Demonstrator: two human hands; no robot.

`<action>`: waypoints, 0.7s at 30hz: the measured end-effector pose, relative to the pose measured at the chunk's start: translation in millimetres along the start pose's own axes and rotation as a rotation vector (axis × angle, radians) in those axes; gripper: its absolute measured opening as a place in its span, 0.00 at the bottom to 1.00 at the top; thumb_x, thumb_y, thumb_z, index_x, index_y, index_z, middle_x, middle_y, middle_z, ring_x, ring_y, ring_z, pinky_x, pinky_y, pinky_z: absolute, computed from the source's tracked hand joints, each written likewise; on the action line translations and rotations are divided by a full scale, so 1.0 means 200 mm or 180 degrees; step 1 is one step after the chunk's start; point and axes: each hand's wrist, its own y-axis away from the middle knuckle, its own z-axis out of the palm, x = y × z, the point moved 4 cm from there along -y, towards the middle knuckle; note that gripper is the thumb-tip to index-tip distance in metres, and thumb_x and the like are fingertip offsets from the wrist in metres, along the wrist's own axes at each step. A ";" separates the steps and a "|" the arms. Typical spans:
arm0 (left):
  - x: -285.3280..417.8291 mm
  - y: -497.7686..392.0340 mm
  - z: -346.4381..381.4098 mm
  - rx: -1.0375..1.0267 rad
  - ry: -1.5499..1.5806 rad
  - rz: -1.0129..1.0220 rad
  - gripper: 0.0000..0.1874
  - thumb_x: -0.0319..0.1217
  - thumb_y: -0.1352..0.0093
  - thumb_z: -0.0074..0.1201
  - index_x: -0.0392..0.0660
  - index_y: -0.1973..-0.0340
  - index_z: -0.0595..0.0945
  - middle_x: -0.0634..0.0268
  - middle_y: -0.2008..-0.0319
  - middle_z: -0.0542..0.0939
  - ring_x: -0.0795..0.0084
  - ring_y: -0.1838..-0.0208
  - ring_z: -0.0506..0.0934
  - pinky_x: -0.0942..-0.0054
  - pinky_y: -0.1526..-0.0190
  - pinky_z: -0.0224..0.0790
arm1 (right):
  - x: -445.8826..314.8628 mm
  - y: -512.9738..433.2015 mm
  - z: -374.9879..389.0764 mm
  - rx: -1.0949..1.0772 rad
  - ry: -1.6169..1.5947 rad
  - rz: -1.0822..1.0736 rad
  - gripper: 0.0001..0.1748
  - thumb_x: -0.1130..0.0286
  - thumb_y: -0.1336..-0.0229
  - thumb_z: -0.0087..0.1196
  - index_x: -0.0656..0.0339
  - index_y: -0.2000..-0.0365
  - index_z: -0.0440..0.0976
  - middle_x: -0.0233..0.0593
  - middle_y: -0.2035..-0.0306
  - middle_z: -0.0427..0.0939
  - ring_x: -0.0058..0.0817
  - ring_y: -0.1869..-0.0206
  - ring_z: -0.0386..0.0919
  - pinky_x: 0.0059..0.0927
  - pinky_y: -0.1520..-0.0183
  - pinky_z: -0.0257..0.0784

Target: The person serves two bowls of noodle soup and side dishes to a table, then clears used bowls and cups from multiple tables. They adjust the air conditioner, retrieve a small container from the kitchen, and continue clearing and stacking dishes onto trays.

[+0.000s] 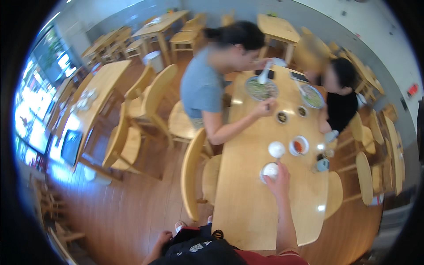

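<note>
My right hand [278, 180] reaches over the wooden table [246, 198] and grips the rim of a small round container [270, 170] with white contents. Just beyond it lies a white round lid or dish [276, 149]; blur hides whether the two are joined. A white bowl [298, 145] with red sauce and a spoon stands to the right of that. My left hand [164, 237] is low at my side, beside a dark, red-edged flat object [187, 232] near my dark apron. Whether its fingers hold that object is unclear.
Across the table a person in a grey-blue shirt [202, 81] and a person in black [341, 107] sit at soup bowls [261, 88] [312, 96]. Small dark sauce dishes [282, 117] stand between. A light blue container [322, 165] is near the right edge. A wooden chair [189, 175] stands left.
</note>
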 end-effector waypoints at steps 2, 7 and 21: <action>0.02 -0.03 -0.01 -0.0007 -0.0323 0.0099 0.20 0.39 0.40 0.51 0.44 0.56 0.82 0.53 0.58 0.81 0.59 0.54 0.79 0.65 0.51 0.71 | -0.02 0.01 0.05 -0.0255 -0.0136 0.0337 0.47 0.64 0.65 0.69 0.58 0.42 0.59 0.52 0.43 0.63 0.50 0.41 0.60 0.48 0.39 0.57; 0.17 -0.06 -0.04 0.0138 -0.0139 0.0287 0.19 0.42 0.39 0.51 0.47 0.57 0.83 0.51 0.62 0.82 0.59 0.58 0.80 0.64 0.55 0.72 | -0.03 -0.03 0.06 -0.0301 0.0217 0.0827 0.54 0.65 0.71 0.71 0.54 0.38 0.55 0.50 0.42 0.61 0.50 0.40 0.59 0.47 0.39 0.58; 0.34 -0.49 -0.65 0.0311 0.0960 0.0718 0.18 0.30 0.40 0.52 0.36 0.56 0.80 0.57 0.68 0.81 0.65 0.66 0.79 0.73 0.65 0.73 | -0.15 0.20 0.06 -0.0166 0.0663 0.1131 0.49 0.59 0.71 0.69 0.52 0.43 0.60 0.50 0.51 0.67 0.50 0.47 0.66 0.49 0.46 0.64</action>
